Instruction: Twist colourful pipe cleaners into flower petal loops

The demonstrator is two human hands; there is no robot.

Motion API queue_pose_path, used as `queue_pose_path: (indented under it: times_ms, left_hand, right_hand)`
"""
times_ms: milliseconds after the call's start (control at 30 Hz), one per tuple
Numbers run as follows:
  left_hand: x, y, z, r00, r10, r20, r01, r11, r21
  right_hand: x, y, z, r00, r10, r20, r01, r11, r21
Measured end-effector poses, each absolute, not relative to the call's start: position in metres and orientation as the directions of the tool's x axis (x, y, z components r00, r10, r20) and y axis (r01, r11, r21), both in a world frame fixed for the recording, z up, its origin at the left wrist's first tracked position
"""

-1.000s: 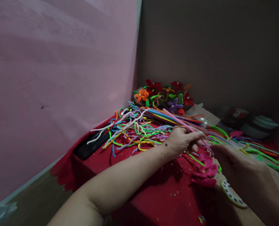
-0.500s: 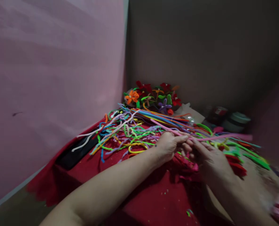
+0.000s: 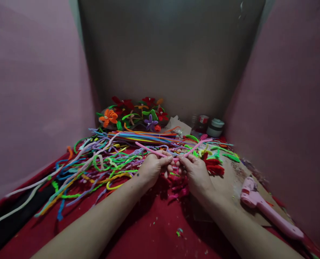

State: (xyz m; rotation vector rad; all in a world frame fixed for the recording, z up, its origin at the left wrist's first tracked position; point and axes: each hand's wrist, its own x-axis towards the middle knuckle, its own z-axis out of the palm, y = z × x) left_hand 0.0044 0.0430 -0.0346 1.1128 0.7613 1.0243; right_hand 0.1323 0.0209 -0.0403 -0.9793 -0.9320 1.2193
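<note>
Between my hands is a pink pipe cleaner [image 3: 200, 143], its two ends slanting up and outward in a shallow V. My left hand [image 3: 156, 166] pinches it just left of the middle, thumb on top. Close beside it, my right hand [image 3: 195, 171] pinches it right of the middle. Dark pink fuzzy pieces [image 3: 178, 190] lie below the fingers on the red cloth [image 3: 151, 233]. Many loose coloured pipe cleaners [image 3: 100, 169] are tangled to the left of my hands.
Fuzzy flowers [image 3: 150, 122] stand at the back, behind a bundle of straight pipe cleaners [image 3: 144, 136]. A pink glue gun [image 3: 270, 212] lies on cardboard [image 3: 230, 180] at the right, near red fuzzy petals [image 3: 214, 166]. A lidded jar [image 3: 216, 127] sits by the back wall.
The view has swung to the right, bringing the glue gun into sight. The pink pipe cleaner's ends now angle up more, and both hands still pinch it near the middle.
</note>
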Motion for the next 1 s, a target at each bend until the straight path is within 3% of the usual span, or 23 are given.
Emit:
queue_pose_path:
  times_ms: [267, 567, 733, 1000]
  left_hand:
    - [0.003, 0.045, -0.033, 0.352, 0.936, -0.008, -0.131, 0.058, 0.99]
    - [0.002, 0.042, -0.025, 0.363, 0.931, -0.041, -0.133, 0.096, 0.986]
    - [0.003, 0.04, -0.024, 0.375, 0.927, -0.003, -0.074, 0.033, 0.997]
    - [0.0, 0.04, -0.021, 0.527, 0.85, 0.01, 0.034, -0.033, 0.999]
  right_hand:
    - [0.147, 0.029, -0.043, 0.146, 0.984, 0.103, -0.34, 0.148, -0.929]
    - [0.144, 0.019, -0.034, -0.075, 0.995, 0.064, -0.15, 0.052, -0.987]
    - [0.142, 0.019, -0.036, -0.164, 0.986, 0.025, -0.052, 0.016, -0.999]
    - [0.145, 0.02, -0.04, -0.294, 0.956, -0.005, 0.015, 0.0, -1.0]
